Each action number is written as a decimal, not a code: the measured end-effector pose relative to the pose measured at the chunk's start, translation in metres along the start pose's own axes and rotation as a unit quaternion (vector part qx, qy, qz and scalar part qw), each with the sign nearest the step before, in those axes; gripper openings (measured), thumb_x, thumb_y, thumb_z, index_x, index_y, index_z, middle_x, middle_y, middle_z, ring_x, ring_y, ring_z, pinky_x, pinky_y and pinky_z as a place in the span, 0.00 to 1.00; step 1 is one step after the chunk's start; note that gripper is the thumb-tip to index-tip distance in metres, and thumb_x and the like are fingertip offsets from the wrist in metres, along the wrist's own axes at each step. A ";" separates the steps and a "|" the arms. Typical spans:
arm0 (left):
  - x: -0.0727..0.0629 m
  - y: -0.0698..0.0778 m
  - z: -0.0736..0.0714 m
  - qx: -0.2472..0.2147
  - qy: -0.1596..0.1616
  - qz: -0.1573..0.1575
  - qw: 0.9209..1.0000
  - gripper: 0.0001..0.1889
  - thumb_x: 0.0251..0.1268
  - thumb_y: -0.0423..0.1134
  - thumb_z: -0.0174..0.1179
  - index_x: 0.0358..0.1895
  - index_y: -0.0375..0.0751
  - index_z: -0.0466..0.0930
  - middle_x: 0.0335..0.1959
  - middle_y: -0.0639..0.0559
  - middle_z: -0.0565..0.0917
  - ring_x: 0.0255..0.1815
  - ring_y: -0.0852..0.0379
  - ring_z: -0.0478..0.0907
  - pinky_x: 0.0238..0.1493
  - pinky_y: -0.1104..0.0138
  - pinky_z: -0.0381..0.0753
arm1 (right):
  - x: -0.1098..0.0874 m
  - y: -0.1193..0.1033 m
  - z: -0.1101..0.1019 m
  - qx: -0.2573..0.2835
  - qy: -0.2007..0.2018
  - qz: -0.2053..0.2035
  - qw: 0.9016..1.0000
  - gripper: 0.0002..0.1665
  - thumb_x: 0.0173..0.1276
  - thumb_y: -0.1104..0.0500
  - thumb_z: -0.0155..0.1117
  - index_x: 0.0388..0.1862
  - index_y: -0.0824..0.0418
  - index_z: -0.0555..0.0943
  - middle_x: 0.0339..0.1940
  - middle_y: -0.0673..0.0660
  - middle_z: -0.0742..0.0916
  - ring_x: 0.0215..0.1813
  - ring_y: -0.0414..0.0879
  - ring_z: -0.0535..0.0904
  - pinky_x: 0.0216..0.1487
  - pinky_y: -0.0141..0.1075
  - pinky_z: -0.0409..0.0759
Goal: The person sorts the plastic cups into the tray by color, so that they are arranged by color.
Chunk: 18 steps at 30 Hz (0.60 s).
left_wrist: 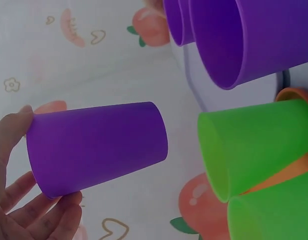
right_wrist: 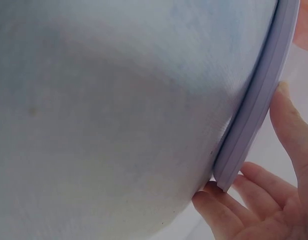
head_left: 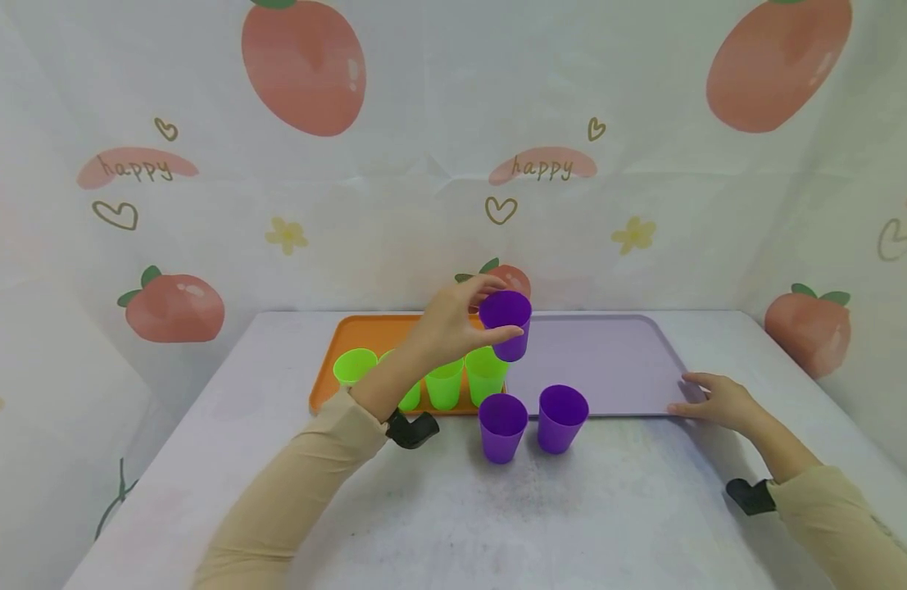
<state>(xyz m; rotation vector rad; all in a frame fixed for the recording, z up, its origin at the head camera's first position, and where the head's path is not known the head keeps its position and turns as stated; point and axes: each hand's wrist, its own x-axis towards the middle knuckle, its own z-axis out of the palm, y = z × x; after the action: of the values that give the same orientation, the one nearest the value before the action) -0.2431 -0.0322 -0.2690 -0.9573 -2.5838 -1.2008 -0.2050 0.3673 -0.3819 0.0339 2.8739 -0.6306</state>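
My left hand (head_left: 447,324) holds a purple cup (head_left: 506,309) near its rim, thumb on one side and fingers on the other. That cup is upright above the place where the orange tray (head_left: 365,328) and the lavender tray (head_left: 600,360) meet. In the left wrist view the held cup (left_wrist: 99,147) shows its plain smooth side. My right hand (head_left: 722,401) grips the lavender tray's near right corner, with the thumb (right_wrist: 289,117) along the rim and fingertips low at its edge.
Several bright green cups (head_left: 444,385) stand in the orange tray, partly hidden behind my left forearm. Two more purple cups, a left one (head_left: 501,438) and a right one (head_left: 560,430), stand on the white table (head_left: 424,524) before the trays. A printed curtain (head_left: 424,229) hangs behind.
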 end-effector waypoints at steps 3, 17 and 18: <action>0.004 -0.002 0.007 0.007 -0.010 0.001 1.000 0.29 0.49 0.48 0.70 0.55 0.45 0.73 0.48 0.51 0.83 0.52 0.52 0.80 0.54 0.63 0.80 | 0.000 0.000 0.000 0.001 0.000 0.000 1.000 0.57 0.53 0.38 0.68 0.64 0.80 0.59 0.63 0.84 0.62 0.62 0.78 0.61 0.57 0.65 0.69; 0.015 -0.009 0.040 0.049 -0.086 -0.004 0.995 0.28 0.51 0.49 0.68 0.56 0.45 0.73 0.49 0.52 0.81 0.49 0.54 0.77 0.51 0.66 0.80 | -0.001 -0.002 0.000 0.001 0.004 -0.007 1.000 0.55 0.54 0.40 0.68 0.63 0.80 0.59 0.62 0.84 0.62 0.62 0.78 0.60 0.58 0.66 0.68; 0.016 -0.010 0.042 0.054 -0.091 -0.005 0.994 0.28 0.51 0.49 0.68 0.56 0.45 0.73 0.49 0.52 0.80 0.49 0.54 0.76 0.51 0.66 0.79 | -0.001 -0.002 0.000 0.000 0.005 -0.008 1.000 0.55 0.54 0.40 0.68 0.63 0.80 0.60 0.62 0.84 0.62 0.62 0.78 0.60 0.58 0.66 0.68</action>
<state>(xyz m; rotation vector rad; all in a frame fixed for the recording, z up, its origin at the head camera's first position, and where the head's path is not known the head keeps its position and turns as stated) -0.2556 0.0013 -0.2975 -1.0783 -2.7631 -1.0069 -0.2038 0.3656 -0.3809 0.0146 2.8861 -0.6365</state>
